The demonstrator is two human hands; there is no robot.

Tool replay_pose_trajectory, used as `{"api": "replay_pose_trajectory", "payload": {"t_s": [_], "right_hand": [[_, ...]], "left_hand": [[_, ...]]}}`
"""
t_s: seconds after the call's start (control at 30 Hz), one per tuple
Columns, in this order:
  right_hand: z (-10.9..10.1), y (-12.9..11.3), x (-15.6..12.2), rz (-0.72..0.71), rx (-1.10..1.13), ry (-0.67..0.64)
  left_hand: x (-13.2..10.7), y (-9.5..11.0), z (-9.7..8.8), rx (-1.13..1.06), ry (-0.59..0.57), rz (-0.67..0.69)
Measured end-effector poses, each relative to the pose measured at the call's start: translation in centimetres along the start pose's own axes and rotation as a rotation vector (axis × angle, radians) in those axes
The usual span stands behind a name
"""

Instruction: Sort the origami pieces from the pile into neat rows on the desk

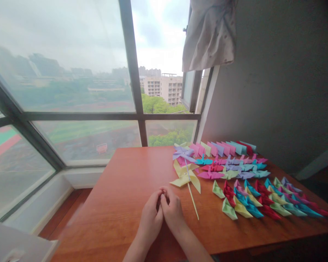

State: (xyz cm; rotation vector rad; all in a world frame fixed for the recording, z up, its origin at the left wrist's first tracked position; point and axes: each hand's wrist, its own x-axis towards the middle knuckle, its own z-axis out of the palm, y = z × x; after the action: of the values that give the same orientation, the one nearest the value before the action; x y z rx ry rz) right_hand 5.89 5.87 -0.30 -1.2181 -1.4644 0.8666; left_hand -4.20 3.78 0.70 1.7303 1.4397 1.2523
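My left hand (151,213) and my right hand (172,209) rest folded together above the near middle of the wooden table (120,193). Their fingers are closed and meet at the tips, with the thumbs side by side; no object shows in either. Just right of and beyond them lies a pale yellow paper pinwheel (184,175) on a thin yellow stick (192,200). Partly overlapping it at the back is a purple paper pinwheel (183,154). Neither hand touches the pinwheels.
Rows of folded paper boats (251,202) cover the table's right side. Behind them sit several paper cranes (229,168) and a line of upright folded paper pieces (221,149). Windows (79,72) border the back and left; a grey wall (262,91) stands right.
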Motion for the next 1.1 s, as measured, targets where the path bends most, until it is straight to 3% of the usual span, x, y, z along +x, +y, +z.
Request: {"api": "replay_pose_trajectory", "payload": {"t_s": [0.4,1.1], "right_hand": [[0.15,0.29,-0.09,-0.027,0.001,0.036],[0.06,0.23,-0.08,-0.027,0.006,0.029]], "left_hand": [[0.03,-0.73,0.23,0.015,0.001,0.002],[0.11,0.11,-0.01,0.003,-0.015,-0.028]]}}
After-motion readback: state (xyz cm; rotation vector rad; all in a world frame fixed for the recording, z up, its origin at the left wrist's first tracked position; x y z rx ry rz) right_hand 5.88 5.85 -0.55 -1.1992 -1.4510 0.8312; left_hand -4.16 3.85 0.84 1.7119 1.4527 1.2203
